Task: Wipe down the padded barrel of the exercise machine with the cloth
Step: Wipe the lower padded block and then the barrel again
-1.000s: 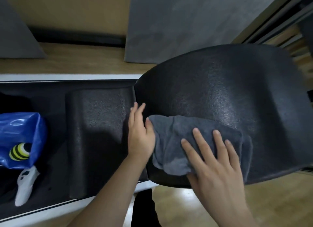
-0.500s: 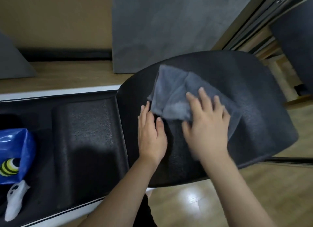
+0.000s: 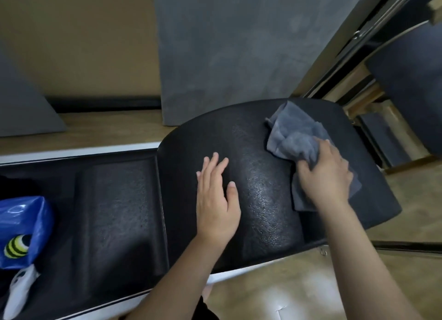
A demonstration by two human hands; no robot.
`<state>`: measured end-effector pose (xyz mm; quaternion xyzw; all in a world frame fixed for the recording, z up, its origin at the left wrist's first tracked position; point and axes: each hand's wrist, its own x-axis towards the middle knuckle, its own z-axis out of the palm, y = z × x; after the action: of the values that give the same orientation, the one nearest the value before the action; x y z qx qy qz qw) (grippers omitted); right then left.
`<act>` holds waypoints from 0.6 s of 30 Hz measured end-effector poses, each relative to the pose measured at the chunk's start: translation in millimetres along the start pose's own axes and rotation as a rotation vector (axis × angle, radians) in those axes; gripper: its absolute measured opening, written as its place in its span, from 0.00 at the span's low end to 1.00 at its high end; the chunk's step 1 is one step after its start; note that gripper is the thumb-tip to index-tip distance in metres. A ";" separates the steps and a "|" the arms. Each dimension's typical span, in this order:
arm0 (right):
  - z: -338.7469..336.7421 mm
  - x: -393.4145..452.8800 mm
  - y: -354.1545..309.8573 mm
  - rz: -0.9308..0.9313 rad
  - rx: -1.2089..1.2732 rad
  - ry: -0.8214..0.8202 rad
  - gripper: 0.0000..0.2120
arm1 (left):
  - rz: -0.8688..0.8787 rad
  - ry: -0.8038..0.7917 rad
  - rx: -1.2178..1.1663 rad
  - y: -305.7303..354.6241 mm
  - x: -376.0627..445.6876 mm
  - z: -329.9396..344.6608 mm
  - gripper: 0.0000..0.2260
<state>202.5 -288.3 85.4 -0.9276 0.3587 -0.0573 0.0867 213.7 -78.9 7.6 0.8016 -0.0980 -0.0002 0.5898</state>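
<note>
The black padded barrel [image 3: 258,200] arches across the middle of the view, its textured skin shining. A grey cloth [image 3: 294,133] lies bunched on its upper right part. My right hand [image 3: 325,174] presses down on the cloth with fingers curled into its folds. My left hand [image 3: 217,200] rests flat on the barrel's left half, fingers spread, holding nothing.
To the left, the machine's flat black padded seat [image 3: 114,214] sits inside a white frame [image 3: 79,152]. A blue bag [image 3: 21,231] and a white controller [image 3: 19,288] lie at the far left. Wooden floor [image 3: 287,293] lies below; a grey panel [image 3: 227,52] stands behind.
My right hand has swept the cloth from the barrel's near left side up and over to its upper right. My left hand has slid further onto the barrel.
</note>
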 end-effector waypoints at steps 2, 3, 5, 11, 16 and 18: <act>3.2 18.8 -10.0 0.017 0.023 -0.010 0.28 | -0.011 -0.003 -0.016 9.9 -8.1 17.6 0.22; 4.3 17.3 -14.4 -0.005 0.024 -0.021 0.28 | -0.015 -0.005 -0.022 13.5 -12.2 25.6 0.23; 4.3 -4.6 -17.4 -0.091 -0.009 -0.064 0.30 | -0.003 0.012 -0.008 17.6 -17.9 37.7 0.23; -1.7 -111.9 28.9 -0.324 -0.136 -0.091 0.32 | 0.010 0.047 0.012 15.1 -21.9 43.1 0.25; -12.1 -89.3 61.6 -0.186 -0.048 -0.061 0.31 | 0.034 0.041 0.157 13.3 -16.7 46.9 0.20; -12.8 -50.6 69.5 -0.058 -0.030 -0.035 0.29 | 0.029 0.025 0.214 13.4 -15.4 46.5 0.20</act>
<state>117.5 -306.2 81.7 -0.9397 0.3309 -0.0381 0.0774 191.1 -124.2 4.4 0.8585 -0.1015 0.0288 0.5019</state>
